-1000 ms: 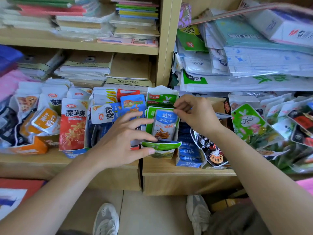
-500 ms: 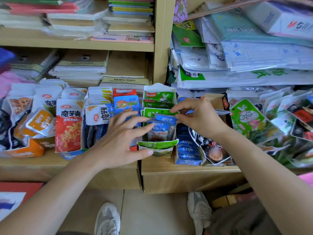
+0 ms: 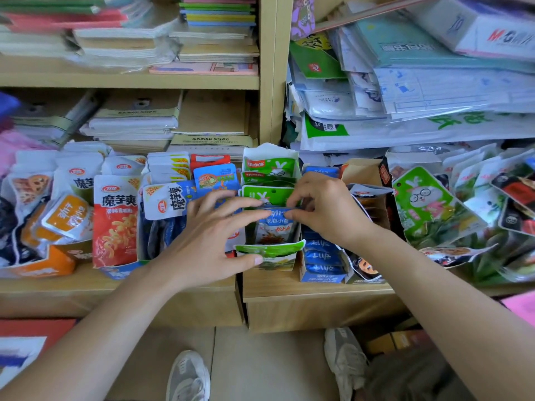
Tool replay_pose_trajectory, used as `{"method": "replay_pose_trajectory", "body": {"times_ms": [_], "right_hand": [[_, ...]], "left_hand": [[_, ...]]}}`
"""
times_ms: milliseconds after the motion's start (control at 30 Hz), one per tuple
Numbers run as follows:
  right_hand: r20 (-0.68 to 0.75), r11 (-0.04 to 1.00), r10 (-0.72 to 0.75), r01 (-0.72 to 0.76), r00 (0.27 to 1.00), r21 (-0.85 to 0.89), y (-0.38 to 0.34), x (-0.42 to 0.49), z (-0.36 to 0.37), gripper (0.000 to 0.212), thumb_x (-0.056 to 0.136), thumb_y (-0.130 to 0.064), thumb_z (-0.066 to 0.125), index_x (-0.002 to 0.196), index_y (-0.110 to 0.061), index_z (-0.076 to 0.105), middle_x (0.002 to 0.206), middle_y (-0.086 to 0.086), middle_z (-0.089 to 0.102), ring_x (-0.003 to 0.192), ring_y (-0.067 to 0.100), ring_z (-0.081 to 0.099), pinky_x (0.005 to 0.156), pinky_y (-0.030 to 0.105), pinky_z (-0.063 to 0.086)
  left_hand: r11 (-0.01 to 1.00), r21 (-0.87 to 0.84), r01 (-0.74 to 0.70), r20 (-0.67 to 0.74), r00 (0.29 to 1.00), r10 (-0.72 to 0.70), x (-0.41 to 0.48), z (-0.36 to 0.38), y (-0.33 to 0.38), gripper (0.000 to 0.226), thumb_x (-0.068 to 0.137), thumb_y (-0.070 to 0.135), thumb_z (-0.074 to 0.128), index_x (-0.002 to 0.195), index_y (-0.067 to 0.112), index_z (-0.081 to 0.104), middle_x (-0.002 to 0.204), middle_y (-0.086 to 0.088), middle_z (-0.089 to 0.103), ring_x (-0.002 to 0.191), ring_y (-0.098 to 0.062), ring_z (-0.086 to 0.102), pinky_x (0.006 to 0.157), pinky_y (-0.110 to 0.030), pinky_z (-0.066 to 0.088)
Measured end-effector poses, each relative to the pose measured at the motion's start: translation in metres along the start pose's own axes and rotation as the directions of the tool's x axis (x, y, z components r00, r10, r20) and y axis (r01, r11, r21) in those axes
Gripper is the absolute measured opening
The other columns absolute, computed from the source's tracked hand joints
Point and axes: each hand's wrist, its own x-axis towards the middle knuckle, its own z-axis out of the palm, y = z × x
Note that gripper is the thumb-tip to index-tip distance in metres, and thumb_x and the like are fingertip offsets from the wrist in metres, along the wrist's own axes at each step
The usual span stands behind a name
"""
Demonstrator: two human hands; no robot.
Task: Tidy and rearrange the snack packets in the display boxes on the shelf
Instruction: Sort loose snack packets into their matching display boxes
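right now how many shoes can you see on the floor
2: the left shoe at the bottom centre of the floor, the right shoe just right of it. No others seem hidden.

Light wooden shelving (image 3: pixel 272 68) holds stacked notebooks (image 3: pixel 136 123) above a pale, perhaps tiled, floor (image 3: pixel 260 366).

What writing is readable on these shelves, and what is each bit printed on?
"魔芋爽": red packet, left of the hands.
"魔芋爽" and "20%": white and blue packet, turned sideways beside it.
"深海小": blue packet that the right hand pinches; the rest is covered.
"M&G": white box at top right, blurred, so not certain.
Too small or blurred to read: the stacked papers and the green rabbit packets.
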Motion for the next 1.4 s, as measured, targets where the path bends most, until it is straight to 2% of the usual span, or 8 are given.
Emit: {"method": "replay_pose_trajectory", "body": {"times_ms": [133, 200, 300, 500, 700, 1000, 1100, 1400], "right_hand": [[-0.014, 0.994, 0.027, -0.026, 1.000, 0.103, -0.003, -0.004, -0.015, 0.008, 0.081, -0.007, 0.079, 0.077, -0.011, 0.073, 0.105, -0.001, 0.066, 0.081, 0.010, 0.064, 0.071, 0.023, 0.054], [-0.042, 0.981, 0.089, -0.081, 0.995, 0.174, -0.004, -0.007, -0.028, 0.008, 0.084, -0.007, 0.076, 0.080, -0.011, 0.071, 0.110, 0.000, 0.069, 0.090, 0.010, 0.068, 0.079, 0.027, 0.056], [-0.105, 0.934, 0.194, -0.151, 0.975, 0.325, -0.003, -0.012, -0.052, 0.013, 0.088, -0.005, 0.072, 0.083, -0.014, 0.064, 0.087, -0.002, 0.074, 0.081, 0.018, 0.072, 0.079, 0.041, 0.060], [-0.331, 0.856, 0.233, -0.031, 0.914, 0.516, -0.002, -0.022, -0.102, 0.019, 0.091, 0.000, 0.067, 0.086, -0.017, 0.059, 0.074, -0.002, 0.072, 0.069, 0.023, 0.070, 0.070, 0.040, 0.061], [-0.523, 0.954, 0.200, -0.044, 0.829, 0.295, 0.007, -0.022, -0.110, 0.024, 0.088, 0.003, 0.067, 0.086, -0.018, 0.058, 0.077, -0.005, 0.066, 0.070, 0.005, 0.069, 0.067, 0.029, 0.058], [-0.335, 0.991, 0.132, -0.137, 0.933, 0.009, 0.024, -0.012, -0.083, 0.013, 0.087, 0.000, 0.068, 0.089, -0.013, 0.067, 0.080, -0.005, 0.069, 0.074, 0.010, 0.067, 0.071, 0.030, 0.057], [-0.242, 0.986, 0.055, -0.090, 0.969, -0.139, 0.030, -0.007, -0.068, 0.010, 0.087, -0.002, 0.069, 0.092, -0.010, 0.069, 0.083, 0.003, 0.074, 0.078, 0.019, 0.070, 0.075, 0.039, 0.057], [-0.157, 0.963, 0.100, -0.136, 0.982, -0.233, 0.049, 0.009, -0.045, 0.012, 0.081, -0.005, 0.073, 0.087, -0.015, 0.070, 0.078, 0.004, 0.072, 0.074, 0.025, 0.067, 0.074, 0.041, 0.057]], "left_hand": [[0.999, -0.010, 0.034, -0.105, 0.994, -0.035, 0.001, -0.001, -0.003, 0.071, 0.070, 0.069, 0.067, 0.133, 0.040, 0.050, 0.137, 0.023, 0.046, 0.135, -0.011, 0.038, 0.104, -0.041, 0.029], [0.998, -0.022, 0.062, -0.131, 0.989, -0.064, 0.001, 0.000, -0.004, 0.078, 0.067, 0.071, 0.067, 0.134, 0.037, 0.047, 0.136, 0.018, 0.046, 0.133, -0.011, 0.041, 0.103, -0.039, 0.029], [0.998, -0.017, 0.065, -0.169, 0.983, -0.067, 0.003, 0.002, -0.004, 0.079, 0.070, 0.071, 0.064, 0.138, 0.034, 0.048, 0.133, 0.010, 0.043, 0.129, -0.015, 0.042, 0.103, -0.041, 0.029], [0.998, 0.038, 0.040, -0.194, 0.980, -0.032, 0.006, 0.006, 0.001, 0.064, 0.077, 0.065, 0.059, 0.131, 0.031, 0.063, 0.139, 0.002, 0.039, 0.133, -0.027, 0.035, 0.103, -0.052, 0.029], [0.998, 0.000, 0.060, -0.249, 0.967, -0.058, 0.009, 0.007, 0.005, 0.052, 0.082, 0.061, 0.057, 0.122, 0.029, 0.069, 0.131, 0.006, 0.047, 0.128, -0.024, 0.043, 0.101, -0.046, 0.029], [0.993, 0.046, 0.110, -0.378, 0.922, -0.085, 0.013, 0.014, 0.002, 0.046, 0.081, 0.059, 0.065, 0.105, 0.021, 0.073, 0.108, 0.003, 0.052, 0.102, -0.027, 0.059, 0.087, -0.055, 0.043], [0.987, 0.063, 0.149, -0.403, 0.909, -0.111, 0.017, 0.017, -0.003, 0.045, 0.080, 0.058, 0.075, 0.104, 0.019, 0.073, 0.108, 0.002, 0.053, 0.101, -0.030, 0.059, 0.087, -0.054, 0.041], [0.959, 0.022, 0.284, -0.423, 0.871, -0.248, 0.031, 0.011, 0.003, 0.047, 0.073, 0.056, 0.080, 0.107, 0.031, 0.059, 0.104, 0.011, 0.057, 0.104, -0.022, 0.054, 0.095, -0.055, 0.034]]}}
